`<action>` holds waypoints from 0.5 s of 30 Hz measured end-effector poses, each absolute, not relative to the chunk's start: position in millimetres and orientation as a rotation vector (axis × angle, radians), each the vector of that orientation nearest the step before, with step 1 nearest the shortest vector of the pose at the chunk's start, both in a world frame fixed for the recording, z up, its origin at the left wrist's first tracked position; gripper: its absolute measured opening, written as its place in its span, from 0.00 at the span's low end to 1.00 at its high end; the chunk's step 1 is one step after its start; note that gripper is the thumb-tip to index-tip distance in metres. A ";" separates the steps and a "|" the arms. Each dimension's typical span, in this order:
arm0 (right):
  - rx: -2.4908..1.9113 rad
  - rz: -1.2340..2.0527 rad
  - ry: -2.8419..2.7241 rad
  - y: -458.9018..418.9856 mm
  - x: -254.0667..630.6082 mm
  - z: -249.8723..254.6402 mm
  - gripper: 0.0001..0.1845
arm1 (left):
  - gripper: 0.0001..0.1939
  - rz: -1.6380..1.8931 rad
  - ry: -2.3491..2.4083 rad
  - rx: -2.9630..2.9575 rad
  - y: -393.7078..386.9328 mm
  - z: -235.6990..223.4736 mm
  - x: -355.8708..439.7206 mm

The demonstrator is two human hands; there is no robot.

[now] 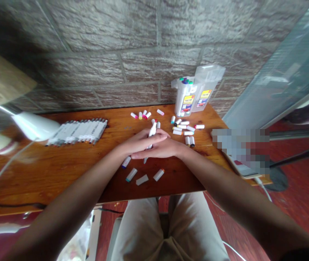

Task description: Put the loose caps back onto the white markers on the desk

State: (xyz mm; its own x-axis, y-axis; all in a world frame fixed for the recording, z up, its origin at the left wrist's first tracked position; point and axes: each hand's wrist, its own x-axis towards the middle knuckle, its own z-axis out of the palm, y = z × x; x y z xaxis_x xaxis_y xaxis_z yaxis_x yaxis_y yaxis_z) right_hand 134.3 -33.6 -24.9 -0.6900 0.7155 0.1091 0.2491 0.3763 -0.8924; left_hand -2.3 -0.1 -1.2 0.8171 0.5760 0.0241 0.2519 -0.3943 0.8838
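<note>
My left hand [138, 142] and my right hand [167, 147] are joined over the middle of the table, fingers overlapping. Between them a white marker [152, 129] stands tilted, its narrow end showing below the fingers. Both hands close around it; its middle is partly hidden. Loose white marker caps with coloured ends lie all around: pink-ended caps [144, 114] toward the wall, a cluster of mixed caps [182, 127] to the right, and an orange-ended cap [159, 174] with several others near the front edge.
A row of markers [77, 131] lies side by side on the left, beside a white lamp [34, 125]. At the back right stands an open clear marker case [187, 99] holding several markers. A blurred-out device [241, 154] rests at the right edge of the wooden table [89, 172].
</note>
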 end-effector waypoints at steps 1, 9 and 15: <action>-0.826 1.283 -2.163 -33.2 134.5 -25.3 0.19 | 0.22 0.405 0.620 1.996 -0.2 -0.9 -2.2; -0.855 1.257 -2.178 -33.6 135.1 -23.7 0.21 | 0.23 0.405 0.621 1.988 -1.1 -0.1 -1.7; -0.818 1.233 -2.187 -34.5 135.5 -23.8 0.20 | 0.21 0.442 0.612 1.993 -0.1 -2.5 -1.5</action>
